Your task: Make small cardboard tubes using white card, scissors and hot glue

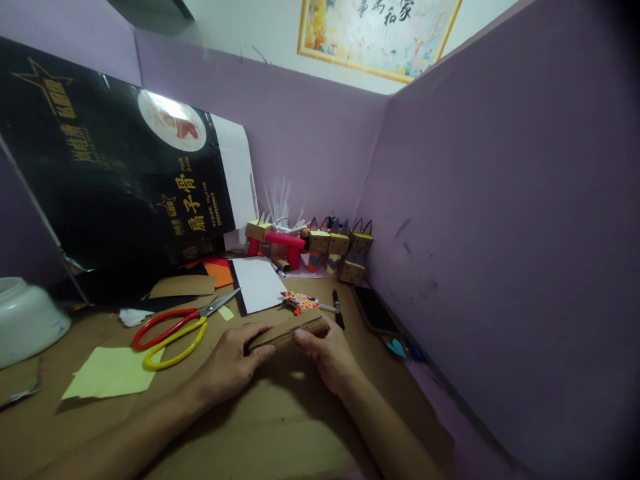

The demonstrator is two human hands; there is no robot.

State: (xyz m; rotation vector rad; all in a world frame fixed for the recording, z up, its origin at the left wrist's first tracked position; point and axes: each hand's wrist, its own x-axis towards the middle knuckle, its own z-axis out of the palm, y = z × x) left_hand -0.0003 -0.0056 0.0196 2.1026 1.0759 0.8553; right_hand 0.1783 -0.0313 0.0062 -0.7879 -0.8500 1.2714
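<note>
Both my hands hold a small brown piece of folded cardboard (283, 334) just above the brown work surface. Its left end is gripped by my left hand (235, 357), thumb in front and fingers behind. At the other end, my right hand (330, 353) pinches it with the thumb on the near edge. Beyond the cardboard lies a small item with a colourful dotted pattern (301, 302) and a black pen (338, 310). To the left of my left hand rest scissors (173, 340) with one red and one yellow handle, partly over a pale yellow paper (113, 373).
A white sheet (260, 285) lies farther back, near several cardboard cat-eared figures (320, 241). A dark phone (375, 310) sits by the right purple wall (500, 200). A white bowl (27, 327) stands at far left, below a leaning black printed box panel (125, 180).
</note>
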